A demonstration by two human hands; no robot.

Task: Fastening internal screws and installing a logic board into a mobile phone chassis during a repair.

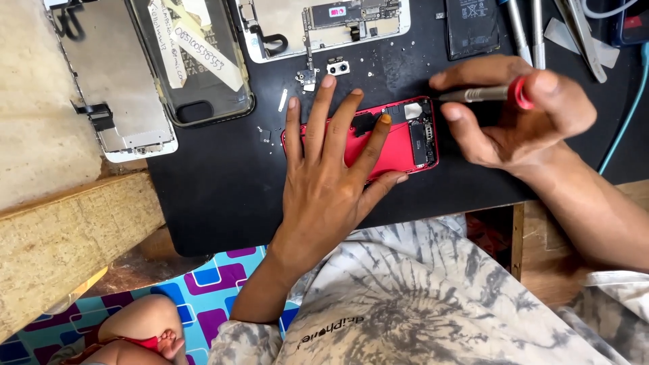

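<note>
Nearest the wearer, a grey tie-dye shirt (419, 297) fills the lower frame, with a wooden bench edge (67, 236) at eight o'clock. Above it a black rubbery mat (216, 196) covers the worktop.

At the mat's centre lies the red phone housing (399, 145), a shallow glossy shell with rounded corners, opened face-up; dark components and a small silver plate sit at its two o'clock end. The left hand (331, 169) lies flat on it, fingers spread, pressing it down with no closed grip.

At three o'clock the right hand (520, 111) has its grip clenched round a precision screwdriver (483, 94), a slim steel shaft with a red cap, held level with its tip at the housing's upper corner.

Farther off, at twelve o'clock, small loose screws and a dual camera module (337, 67) dot the mat below a white phone frame (324, 23). At eleven o'clock lie a clear case (193, 61) with taped paper strips and a detached white screen panel (111, 81). At one o'clock lie a black battery (472, 27) and metal tweezers (534, 30).
</note>
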